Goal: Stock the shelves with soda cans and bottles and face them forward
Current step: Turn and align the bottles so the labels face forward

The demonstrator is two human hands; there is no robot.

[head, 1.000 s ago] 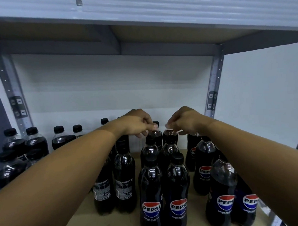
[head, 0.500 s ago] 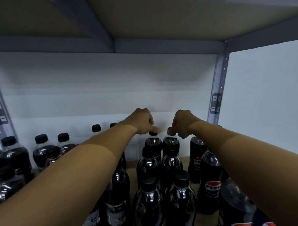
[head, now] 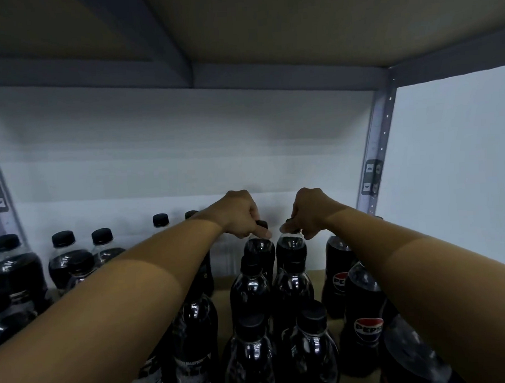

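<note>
Both arms reach deep into the shelf. My left hand (head: 240, 213) pinches the black cap of the rear left Pepsi bottle (head: 259, 249). My right hand (head: 308, 210) pinches the cap of the rear right Pepsi bottle (head: 291, 247) beside it. Both bottles stand upright near the back wall, at the heads of two rows of dark bottles (head: 250, 290) running toward me. Their labels are hidden behind the bottles in front.
More Pepsi bottles (head: 364, 316) stand to the right with logos facing forward. A group of black-capped bottles (head: 66, 257) stands at the left. A bare strip of shelf board (head: 315, 275) lies by the back wall. The upper shelf (head: 267, 31) hangs close overhead, with a metal upright (head: 377, 157) at the right.
The camera has moved in closer under the upper shelf. Both hands have dropped slightly onto the caps of the two rear bottles and stay pinched there.
</note>
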